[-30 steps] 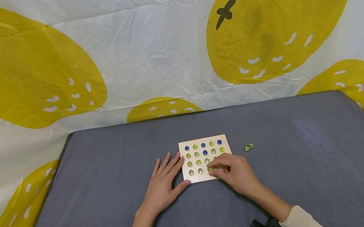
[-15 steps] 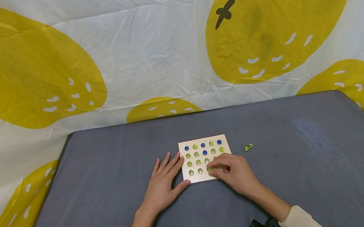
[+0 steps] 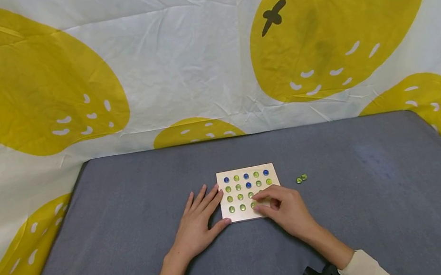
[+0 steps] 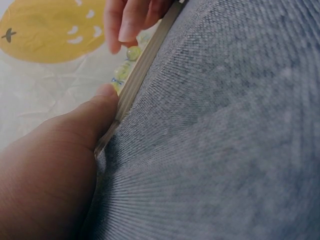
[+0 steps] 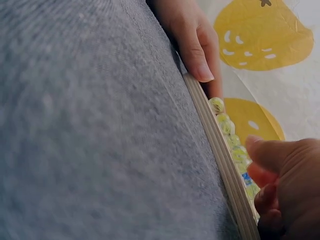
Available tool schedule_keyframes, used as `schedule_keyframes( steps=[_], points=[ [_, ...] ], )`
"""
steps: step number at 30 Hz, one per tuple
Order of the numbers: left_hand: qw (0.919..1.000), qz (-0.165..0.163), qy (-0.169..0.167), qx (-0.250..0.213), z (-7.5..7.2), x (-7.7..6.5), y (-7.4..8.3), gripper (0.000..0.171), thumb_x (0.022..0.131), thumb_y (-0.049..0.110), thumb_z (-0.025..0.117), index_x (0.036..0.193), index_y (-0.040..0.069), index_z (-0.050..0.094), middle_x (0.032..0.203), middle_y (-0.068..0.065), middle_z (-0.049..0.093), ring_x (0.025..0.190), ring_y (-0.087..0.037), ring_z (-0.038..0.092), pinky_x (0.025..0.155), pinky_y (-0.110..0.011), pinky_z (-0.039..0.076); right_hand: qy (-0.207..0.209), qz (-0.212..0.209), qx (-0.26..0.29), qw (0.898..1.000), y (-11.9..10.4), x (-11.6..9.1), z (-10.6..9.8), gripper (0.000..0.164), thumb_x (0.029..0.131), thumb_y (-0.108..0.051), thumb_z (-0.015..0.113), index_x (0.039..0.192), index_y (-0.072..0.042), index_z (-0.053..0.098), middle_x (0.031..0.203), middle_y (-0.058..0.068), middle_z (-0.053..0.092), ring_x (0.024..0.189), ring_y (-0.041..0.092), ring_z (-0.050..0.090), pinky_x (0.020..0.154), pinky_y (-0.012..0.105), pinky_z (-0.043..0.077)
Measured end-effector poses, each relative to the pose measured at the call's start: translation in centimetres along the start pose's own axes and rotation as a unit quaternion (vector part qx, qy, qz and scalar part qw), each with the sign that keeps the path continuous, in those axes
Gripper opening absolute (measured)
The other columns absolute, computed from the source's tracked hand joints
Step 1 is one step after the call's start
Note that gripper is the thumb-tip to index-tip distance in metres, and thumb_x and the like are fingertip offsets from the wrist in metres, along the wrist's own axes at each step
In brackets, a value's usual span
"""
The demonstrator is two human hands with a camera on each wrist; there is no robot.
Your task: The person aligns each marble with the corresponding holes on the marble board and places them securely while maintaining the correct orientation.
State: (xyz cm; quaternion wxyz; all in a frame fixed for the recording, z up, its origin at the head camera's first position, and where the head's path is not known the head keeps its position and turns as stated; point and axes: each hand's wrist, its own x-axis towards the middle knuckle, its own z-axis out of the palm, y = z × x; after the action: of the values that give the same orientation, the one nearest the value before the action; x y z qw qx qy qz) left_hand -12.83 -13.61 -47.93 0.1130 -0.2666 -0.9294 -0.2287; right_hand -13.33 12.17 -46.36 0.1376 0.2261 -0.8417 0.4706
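A pale wooden board [image 3: 238, 217] lies flat on the table, with rows of green marbles and a few blue marbles seated in it. My left hand [image 3: 197, 225] rests at the board's left side, fingers spread, with fingertips and thumb touching the edge. Over the lower right part of the board is my right hand [image 3: 285, 206], thumb and index finger bent and slightly apart. Just left of those fingertips sits a green marble [image 3: 253, 205] in the front row. No marble shows between the fingers. This hand hides the board's lower right holes.
Two loose green marbles, one of them the nearer marble [image 3: 299, 180], lie on the grey cloth-covered table [image 3: 366, 210] right of the board. Behind the table hangs a white curtain [image 3: 190, 55] with yellow fruit prints.
My right fingertips have drawn back slightly to the right, so the green marble beside them shows more fully. The left hand and the board have not moved.
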Motion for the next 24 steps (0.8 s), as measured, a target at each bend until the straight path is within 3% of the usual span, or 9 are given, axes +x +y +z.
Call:
schedule_keyframes(
  steps=[11,24],
  points=[
    [1.0000,0.002,0.002,0.000,-0.1,0.1,0.0,0.069,0.090,0.047,0.062,0.147,0.014,0.042,0.151,-0.004,0.036,0.141,-0.031,0.023,0.113,-0.054,0.013,0.035,-0.009,-0.006,0.999,0.2,0.4,-1.6,0.019,0.076,-0.007,0.081,0.093,-0.011,0.074,0.076,-0.012,0.060,0.051,0.006,0.045,0.045,0.017,0.037],
    [1.0000,0.003,-0.001,0.003,-0.3,0.2,0.0,0.070,0.090,0.048,0.061,0.147,0.015,0.041,0.151,-0.004,0.035,0.141,-0.031,0.023,0.113,-0.054,0.013,0.036,0.030,-0.026,0.999,0.6,0.7,-4.5,0.018,0.078,-0.006,0.079,0.095,-0.008,0.075,0.078,-0.008,0.062,0.053,0.009,0.047,0.045,0.019,0.038]
  ],
)
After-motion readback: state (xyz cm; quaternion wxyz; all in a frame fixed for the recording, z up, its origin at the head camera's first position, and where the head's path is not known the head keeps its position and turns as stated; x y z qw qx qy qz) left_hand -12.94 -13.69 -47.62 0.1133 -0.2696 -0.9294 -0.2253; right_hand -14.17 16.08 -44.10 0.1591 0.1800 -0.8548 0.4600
